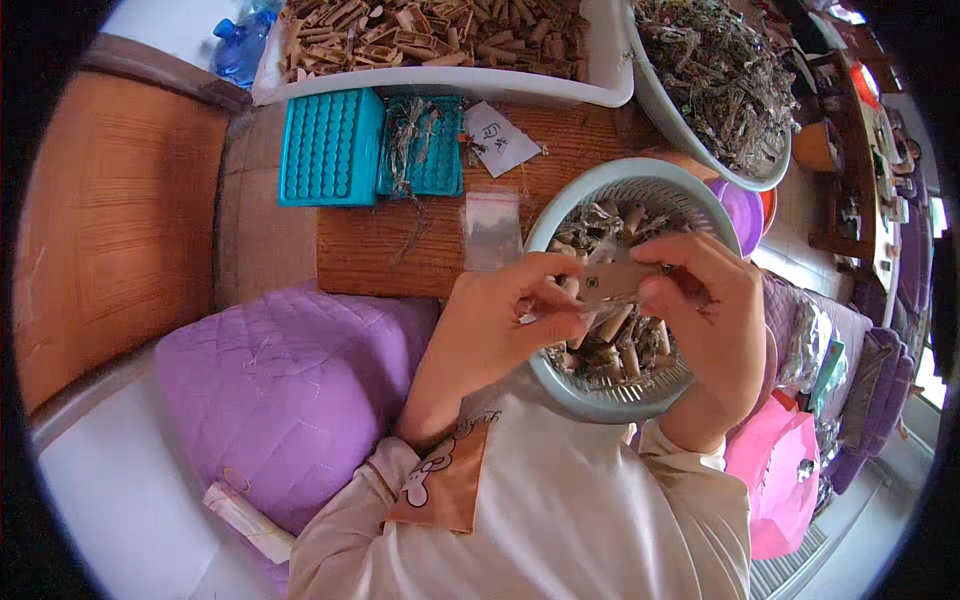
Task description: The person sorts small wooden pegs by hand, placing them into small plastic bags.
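Between my two hands, over the basket, is a small flat brown card-like piece (607, 283) with a dark mark on it. My left hand (505, 312) pinches its left end between thumb and fingers. The right end is gripped by my right hand (712, 315), thumb below and fingers curled above. Something clear and shiny, like thin plastic, shows around the piece; what it is I cannot tell. Underneath stands a round grey-green slotted basket (610, 411) holding several short brown tubes (628, 358) and dark, crinkled shreds.
A white tray (450, 88) of brown pieces lies at the back. Beside it is a large basin (690, 158) of tangled dark shreds. Teal racks (328, 150), a paper slip (500, 140) and a clear bag (492, 230) rest on the wooden table (360, 250). Purple quilted fabric (290, 390) is at left.
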A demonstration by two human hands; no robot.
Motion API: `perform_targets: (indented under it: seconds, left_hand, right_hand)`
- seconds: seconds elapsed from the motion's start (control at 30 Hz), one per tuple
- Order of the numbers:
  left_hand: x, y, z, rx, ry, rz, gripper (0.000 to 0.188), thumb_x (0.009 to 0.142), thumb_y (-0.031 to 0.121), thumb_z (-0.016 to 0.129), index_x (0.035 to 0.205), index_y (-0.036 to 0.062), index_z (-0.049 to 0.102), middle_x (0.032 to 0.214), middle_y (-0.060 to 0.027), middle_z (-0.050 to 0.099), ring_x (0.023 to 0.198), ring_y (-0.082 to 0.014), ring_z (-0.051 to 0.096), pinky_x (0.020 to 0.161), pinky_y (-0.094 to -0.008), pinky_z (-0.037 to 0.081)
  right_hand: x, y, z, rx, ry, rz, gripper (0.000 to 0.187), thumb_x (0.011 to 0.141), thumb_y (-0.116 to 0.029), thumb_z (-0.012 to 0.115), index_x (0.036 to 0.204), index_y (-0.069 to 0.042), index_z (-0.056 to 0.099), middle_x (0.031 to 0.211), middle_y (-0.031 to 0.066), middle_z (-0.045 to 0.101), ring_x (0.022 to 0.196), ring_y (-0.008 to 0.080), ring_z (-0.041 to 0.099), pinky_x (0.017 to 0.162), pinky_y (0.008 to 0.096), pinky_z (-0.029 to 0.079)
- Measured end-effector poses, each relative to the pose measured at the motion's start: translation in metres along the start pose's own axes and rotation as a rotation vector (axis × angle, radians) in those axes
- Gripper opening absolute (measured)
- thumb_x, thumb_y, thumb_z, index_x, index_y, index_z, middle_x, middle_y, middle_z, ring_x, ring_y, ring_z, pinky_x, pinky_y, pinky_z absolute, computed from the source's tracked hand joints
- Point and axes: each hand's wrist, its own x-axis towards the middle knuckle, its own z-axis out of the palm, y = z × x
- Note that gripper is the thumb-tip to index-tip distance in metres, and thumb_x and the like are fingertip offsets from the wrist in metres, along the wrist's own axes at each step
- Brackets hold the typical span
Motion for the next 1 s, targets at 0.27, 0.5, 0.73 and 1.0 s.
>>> perform_targets:
  seconds: [0.27,0.5,0.73,1.0]
  left_hand:
    - [0.002,-0.012,0.007,0.055,0.1,0.201,0.044,0.064,0.017,0.07,0.103,0.0024,0.055,0.081,-0.0108,0.062,0.07,-0.0151,0.061,0.065,-0.0257,0.048]
    - [-0.002,-0.004,0.008,0.039,0.053,0.126,0.043,0.064,0.016,0.07,0.102,0.0021,0.056,0.08,-0.0117,0.062,0.07,-0.0149,0.061,0.066,-0.0252,0.048]
    - [-0.001,-0.007,0.004,-0.374,-0.029,-0.001,0.037,0.07,0.006,0.067,0.103,-0.0044,0.054,0.089,-0.0081,0.06,0.079,-0.0106,0.057,0.07,-0.024,0.048]
    - [0.004,-0.004,0.008,-0.397,-0.063,-0.02,0.04,0.069,0.006,0.069,0.104,-0.0035,0.053,0.095,-0.0105,0.06,0.087,-0.0147,0.057,0.075,-0.0251,0.047]
  right_hand:
    - [0.006,-0.001,0.002,-0.027,-0.121,-0.085,0.018,0.066,-0.003,0.062,0.083,-0.002,0.061,0.07,0.0095,0.054,0.058,0.0211,0.055,0.055,0.029,0.044]
    - [0.009,-0.005,0.006,-0.124,-0.18,-0.319,0.02,0.064,-0.007,0.064,0.084,-0.005,0.062,0.074,0.0094,0.054,0.063,0.0242,0.056,0.057,0.0316,0.046]
    - [0.011,0.017,0.018,-0.059,-0.158,-0.451,0.023,0.062,-0.013,0.067,0.084,-0.005,0.061,0.087,0.01,0.055,0.075,0.0249,0.056,0.066,0.0334,0.046]
    - [0.0,0.033,0.029,0.138,-0.182,-0.379,0.043,0.067,-0.027,0.069,0.1,-0.002,0.056,0.112,0.0162,0.047,0.096,0.0271,0.05,0.083,0.0357,0.04]
